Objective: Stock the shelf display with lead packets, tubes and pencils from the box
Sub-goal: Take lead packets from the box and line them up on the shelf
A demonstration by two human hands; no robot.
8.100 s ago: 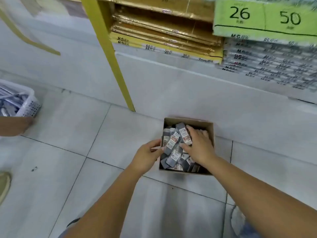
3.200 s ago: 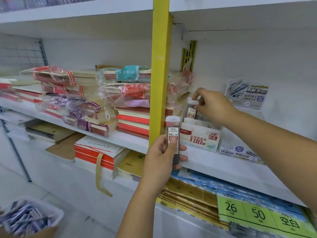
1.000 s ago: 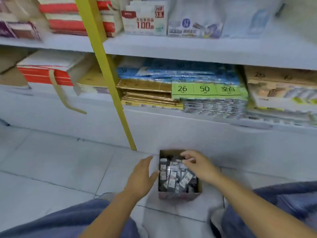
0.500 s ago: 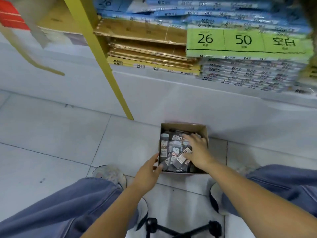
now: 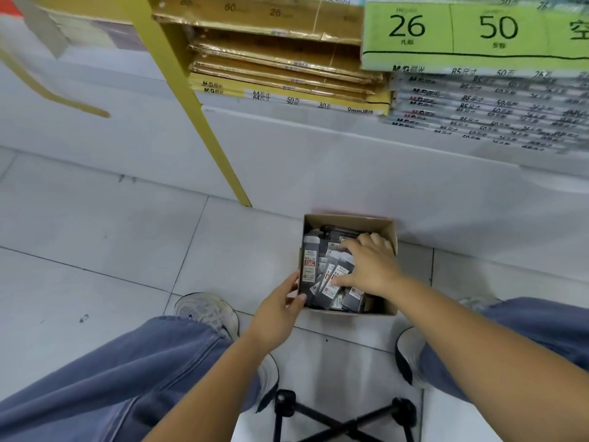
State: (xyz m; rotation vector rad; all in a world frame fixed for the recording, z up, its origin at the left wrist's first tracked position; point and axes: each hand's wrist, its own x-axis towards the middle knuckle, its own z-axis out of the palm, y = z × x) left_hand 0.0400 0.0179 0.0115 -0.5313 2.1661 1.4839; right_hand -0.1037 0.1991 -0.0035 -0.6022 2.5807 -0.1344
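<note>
Black stool frame [image 5: 344,416] nearest, between jeans-clad knees. Left grip [image 5: 280,311] open, straight fingers against left wall of box [image 5: 350,222]. Right grip [image 5: 371,266] open, fingers spread on lead packets [image 5: 310,266] inside box. Box on floor, against shelf base [image 5: 350,154].

Left hand [image 5: 280,311] reaches forward with fingers [image 5: 288,287] relaxed, while right hand [image 5: 371,269] lies spread, palm down.
</note>
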